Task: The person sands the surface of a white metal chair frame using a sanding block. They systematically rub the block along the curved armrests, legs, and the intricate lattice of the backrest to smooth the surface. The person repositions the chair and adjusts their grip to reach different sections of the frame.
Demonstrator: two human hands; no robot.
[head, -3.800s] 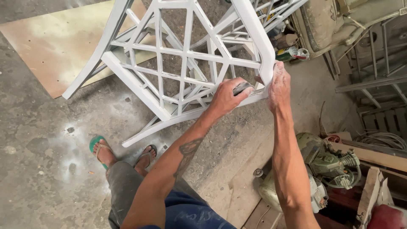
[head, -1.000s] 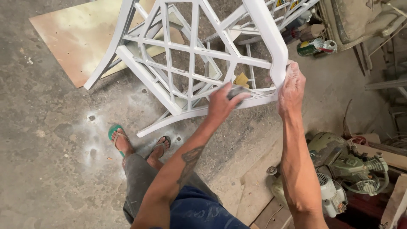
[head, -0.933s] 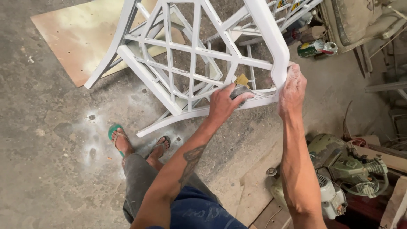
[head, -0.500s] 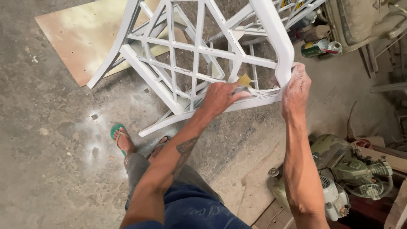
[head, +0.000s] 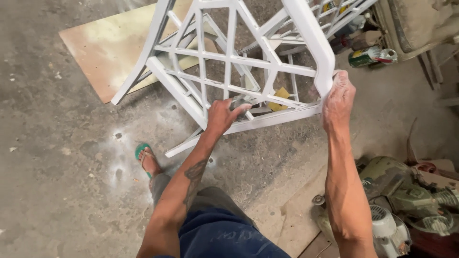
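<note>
A white-painted lattice chair frame [head: 229,62] is tilted up over the concrete floor. My right hand [head: 338,98] grips the frame's thick curved corner post. My left hand [head: 224,114] presses a small grey piece of sandpaper [head: 238,102] against the lower white rail, fingers curled over it. A yellow scrap [head: 278,94] shows through the lattice just right of that hand. My foot in a green sandal [head: 146,160] stands on the floor below the frame.
A plywood sheet [head: 103,52] lies on the floor behind the frame. A green can [head: 370,56] and other clutter sit at the upper right. Dusty power tools [head: 406,200] lie at the lower right. White dust marks the concrete [head: 57,167].
My left hand has slid leftward along the lower rail with the sandpaper. My right hand keeps its grip on the corner post. The view has shifted slightly.
</note>
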